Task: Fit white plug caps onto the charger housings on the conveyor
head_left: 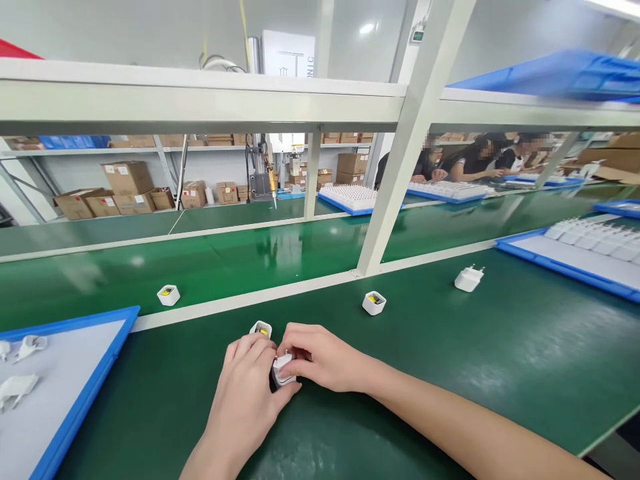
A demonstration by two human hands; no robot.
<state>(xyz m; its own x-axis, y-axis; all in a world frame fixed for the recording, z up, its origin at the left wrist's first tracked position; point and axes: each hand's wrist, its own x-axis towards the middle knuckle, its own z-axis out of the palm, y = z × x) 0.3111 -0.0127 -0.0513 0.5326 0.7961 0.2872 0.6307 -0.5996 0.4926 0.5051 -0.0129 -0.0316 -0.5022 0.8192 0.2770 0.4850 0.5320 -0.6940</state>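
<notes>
Low over the green worktop (425,400), both hands meet at a small white plug charger (284,371). My left hand (243,393) is closed around its left side, thumb at the near end. From the right, my right hand (325,357) pinches the charger's top, where a metal pin shows. Fingers hide most of the body. Just behind my left fingers stands an open white charger housing (262,327) with yellow inside, partly covered. A second open housing (374,303) sits right of my hands. Farther right lies a closed charger (469,279) with two pins upward.
Another open housing (169,295) is on the green belt (225,260). A blue-rimmed tray (95,383) with loose white plug parts (31,347) lies left; a tray (575,267) with rows of chargers lies right. A slanted post (395,160) rises behind the worktop. Several people work beyond.
</notes>
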